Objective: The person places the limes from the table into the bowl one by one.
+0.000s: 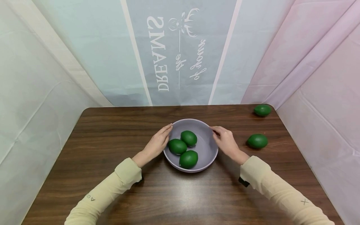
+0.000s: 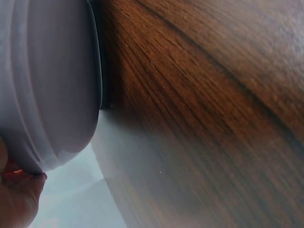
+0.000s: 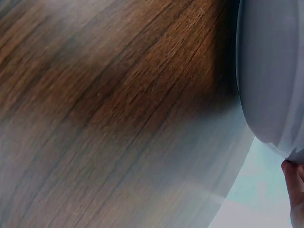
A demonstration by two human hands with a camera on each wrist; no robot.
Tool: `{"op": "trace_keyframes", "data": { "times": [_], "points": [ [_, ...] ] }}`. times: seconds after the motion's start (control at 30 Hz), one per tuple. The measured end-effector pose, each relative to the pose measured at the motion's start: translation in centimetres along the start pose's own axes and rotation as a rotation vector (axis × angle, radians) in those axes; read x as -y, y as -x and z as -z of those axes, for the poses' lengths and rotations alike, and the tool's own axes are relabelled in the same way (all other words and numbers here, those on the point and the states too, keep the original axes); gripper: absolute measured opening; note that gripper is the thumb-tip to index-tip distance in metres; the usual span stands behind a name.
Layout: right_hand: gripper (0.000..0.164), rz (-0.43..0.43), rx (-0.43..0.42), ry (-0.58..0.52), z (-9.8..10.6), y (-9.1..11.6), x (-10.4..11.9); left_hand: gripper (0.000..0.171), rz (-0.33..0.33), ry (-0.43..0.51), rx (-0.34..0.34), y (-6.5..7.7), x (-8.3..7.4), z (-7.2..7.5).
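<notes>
1. Head view: I see the grey-purple bowl (image 1: 206, 147) mid-table, three green fruits (image 1: 189, 159) bunched towards its left side.
2. The left hand (image 1: 157, 140) and right hand (image 1: 226, 142) hold the rim from opposite sides, fingers drawn in against it.
3. The load sits lopsided; if one side rose first, the fruits could roll and the bowl tip or slip from such edge-only holds.
4. Beyond the right hand, two loose fruits (image 1: 257, 141) lie on the table (image 1: 112, 131); a bump could roll the farther one off the back edge.
5. The left thumb is hard to make out; both wrist views crop the hands, and shadow obscures the bowl's base.
</notes>
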State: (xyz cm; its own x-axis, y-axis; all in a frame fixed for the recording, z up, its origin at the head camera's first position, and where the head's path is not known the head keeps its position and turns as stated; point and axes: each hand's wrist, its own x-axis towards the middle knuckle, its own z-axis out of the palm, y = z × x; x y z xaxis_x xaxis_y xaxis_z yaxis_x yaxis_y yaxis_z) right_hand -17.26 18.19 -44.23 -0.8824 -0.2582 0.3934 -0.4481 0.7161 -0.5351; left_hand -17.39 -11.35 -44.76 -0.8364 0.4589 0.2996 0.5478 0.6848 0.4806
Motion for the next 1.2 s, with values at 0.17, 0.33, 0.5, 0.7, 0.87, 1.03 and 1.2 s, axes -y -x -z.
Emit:
{"op": "trace_keyframes", "data": {
  "times": [0.17, 0.33, 0.5, 0.7, 0.87, 1.03, 1.2],
  "points": [
    [0.023, 0.006, 0.02, -0.02, 0.5, 0.3, -0.2, 0.041, 0.007, -0.001, 0.014, 0.1, 0.0, 0.1],
    [0.022, 0.022, 0.04, -0.026, 1.2, 0.8, -0.2, 0.041, 0.003, -0.003, 0.015, 0.1, 0.0, 0.1],
    [0.02, 0.025, 0.07, 0.0, 1.9, 1.0, -0.5, 0.042, 0.005, -0.007, 0.015, 0.1, 0.0, 0.1],
    [0.02, 0.022, 0.134, 0.107, 2.6, 1.3, -1.5, 0.041, -0.005, -0.016, 0.02, 0.0, 0.0, 0.2],
    [0.019, 0.093, 0.143, 0.197, 3.2, 1.5, -2.6, 0.041, -0.011, -0.035, 0.017, 0.0, 0.0, 0.2],
    [0.021, 0.107, 0.177, 0.242, 3.8, 1.8, -3.4, 0.042, -0.007, -0.032, 0.017, 0.0, 0.0, 0.1],
    [0.026, 0.111, 0.209, 0.287, 4.4, 2.0, -4.0, 0.042, -0.004, -0.032, 0.022, 0.0, 0.0, 0.1]
  ]
}}
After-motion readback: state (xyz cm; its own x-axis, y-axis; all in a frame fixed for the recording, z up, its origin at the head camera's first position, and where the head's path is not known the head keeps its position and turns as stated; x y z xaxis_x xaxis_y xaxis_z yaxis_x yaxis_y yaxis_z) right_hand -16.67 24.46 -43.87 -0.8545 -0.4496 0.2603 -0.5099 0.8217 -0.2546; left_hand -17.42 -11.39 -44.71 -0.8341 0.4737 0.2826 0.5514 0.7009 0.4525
